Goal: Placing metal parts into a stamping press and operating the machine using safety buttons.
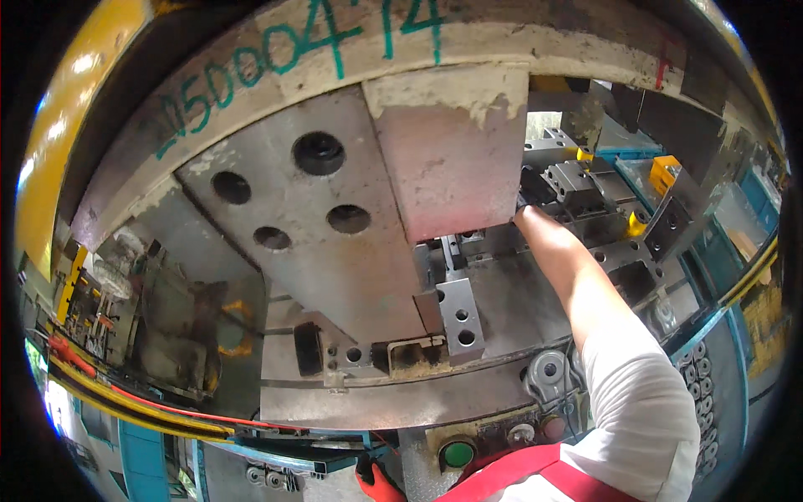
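My right arm, in a white sleeve, reaches forward between the upper and lower halves of a large metal press die. Only a dark sliver of my right hand [522, 203] shows at the edge of the pale upper die block [452, 159]; its fingers are hidden. Closest to it are the steel blocks of the lower die [577, 186]. My left hand [379, 484], in a red and black glove, is low at the picture's bottom edge, close to the control box [435, 435]. Its fingers are too small and dark to read.
A green push button [458, 454] sits on the control box. Above it, a round metal part [548, 373] rests at the bed's front edge. Many similar parts [703, 385] are stacked at right. The upper die plate [276, 192] hangs low overhead. Yellow posts [636, 223] stand on the lower die.
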`<move>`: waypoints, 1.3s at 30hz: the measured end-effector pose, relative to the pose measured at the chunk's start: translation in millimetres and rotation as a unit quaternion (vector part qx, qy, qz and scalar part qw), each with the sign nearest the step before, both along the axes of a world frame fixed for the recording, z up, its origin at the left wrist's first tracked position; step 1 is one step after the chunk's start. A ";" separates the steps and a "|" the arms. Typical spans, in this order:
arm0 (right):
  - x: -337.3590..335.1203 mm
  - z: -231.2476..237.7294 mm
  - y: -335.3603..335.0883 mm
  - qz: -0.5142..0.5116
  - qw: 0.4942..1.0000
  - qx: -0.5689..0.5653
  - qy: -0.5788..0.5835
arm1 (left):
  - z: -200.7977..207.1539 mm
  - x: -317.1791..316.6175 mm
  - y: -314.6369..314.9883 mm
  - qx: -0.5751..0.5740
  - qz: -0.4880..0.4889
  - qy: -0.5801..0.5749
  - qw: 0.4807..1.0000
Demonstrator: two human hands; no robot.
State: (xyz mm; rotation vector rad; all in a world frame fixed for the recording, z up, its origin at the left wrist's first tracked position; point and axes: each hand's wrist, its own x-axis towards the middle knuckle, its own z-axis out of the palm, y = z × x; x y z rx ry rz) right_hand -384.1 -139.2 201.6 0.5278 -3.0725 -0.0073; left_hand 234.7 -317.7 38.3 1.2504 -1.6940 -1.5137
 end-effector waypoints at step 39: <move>499.7 -303.5 345.5 -0.386 0.804 -0.436 -0.119 | -164.5 -2.9 55.1 0.070 -0.240 -0.097 0.963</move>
